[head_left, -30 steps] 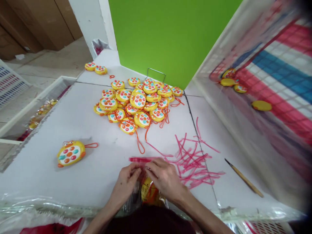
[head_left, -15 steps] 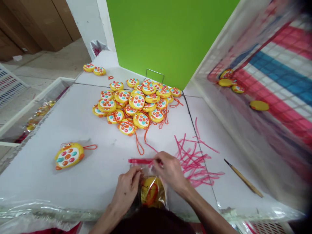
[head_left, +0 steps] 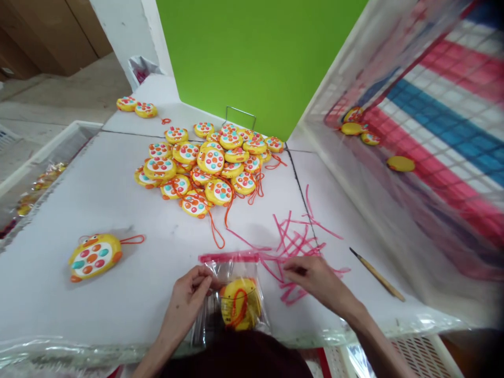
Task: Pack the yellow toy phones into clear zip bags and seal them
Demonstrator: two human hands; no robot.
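Rightward off the clear bag (head_left: 230, 270) goes the right hand (head_left: 317, 281), now resting on the pink strips (head_left: 293, 241) (whether it pinches one, I cannot tell). Meanwhile the left hand (head_left: 188, 296) pinches the bag's left edge. Inside lies a yellow toy (head_left: 240, 304), at the near edge of the table (head_left: 129, 273), with the toy pile (head_left: 205, 163) beyond.

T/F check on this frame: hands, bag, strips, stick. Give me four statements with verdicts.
1. The left hand grips the edge of the clear bag. True.
2. The clear bag is empty. False: a yellow toy sits inside it.
3. The right hand rests on the toy pile. False: it is at the pink strips.
4. A wooden stick lies to the right of the right hand. True.
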